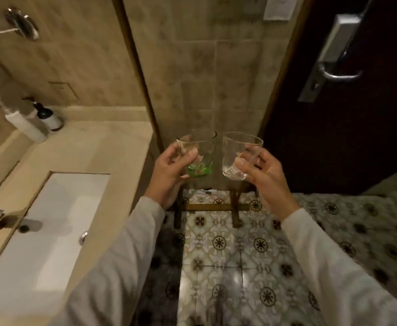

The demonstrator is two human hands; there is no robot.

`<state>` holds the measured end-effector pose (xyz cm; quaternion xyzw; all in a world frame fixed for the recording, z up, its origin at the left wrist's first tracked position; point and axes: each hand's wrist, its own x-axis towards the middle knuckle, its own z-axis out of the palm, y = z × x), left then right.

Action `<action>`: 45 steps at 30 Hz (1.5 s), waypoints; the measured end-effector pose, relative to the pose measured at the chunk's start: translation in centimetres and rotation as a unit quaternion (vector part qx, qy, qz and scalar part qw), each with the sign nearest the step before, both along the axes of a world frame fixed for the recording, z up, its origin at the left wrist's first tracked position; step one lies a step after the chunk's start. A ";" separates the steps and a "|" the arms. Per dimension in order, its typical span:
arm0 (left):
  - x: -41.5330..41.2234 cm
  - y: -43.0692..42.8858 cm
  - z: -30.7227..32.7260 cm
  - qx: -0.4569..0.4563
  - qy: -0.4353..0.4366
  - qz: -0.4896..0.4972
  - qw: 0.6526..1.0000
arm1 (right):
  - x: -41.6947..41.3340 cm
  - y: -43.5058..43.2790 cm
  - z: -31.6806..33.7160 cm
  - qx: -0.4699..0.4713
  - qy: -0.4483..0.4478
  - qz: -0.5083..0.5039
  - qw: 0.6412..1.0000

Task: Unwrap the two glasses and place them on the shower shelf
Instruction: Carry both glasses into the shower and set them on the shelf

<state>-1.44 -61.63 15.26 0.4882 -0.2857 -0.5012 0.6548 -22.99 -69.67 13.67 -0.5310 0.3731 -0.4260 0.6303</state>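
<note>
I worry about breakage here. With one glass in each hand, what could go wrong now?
1. The green-tinted glass in the left hand and the clear glass in the right hand are close together; their rims may knock.
2. Both are held by the fingers above a hard tiled floor; a slip of either grip would likely break a glass.
3. Neither hand is free to open a door or steady anything.

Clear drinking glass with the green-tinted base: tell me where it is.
The clear drinking glass with the green-tinted base is mid-frame, held in the left hand, just left of the plain clear glass.
</note>
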 end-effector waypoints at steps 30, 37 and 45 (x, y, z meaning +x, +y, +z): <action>-38.6 -40.2 0.8 0.033 0.083 -0.512 0.854 | -34.3 -16.2 1.4 0.025 -0.034 -0.498 0.866; -47.9 -44.7 1.0 0.027 0.078 -0.591 0.802 | -40.7 -18.0 2.0 0.019 -0.055 -0.575 0.816; -61.7 -47.0 0.6 0.018 0.072 -0.635 0.769 | -52.0 -18.8 1.8 0.003 -0.056 -0.623 0.780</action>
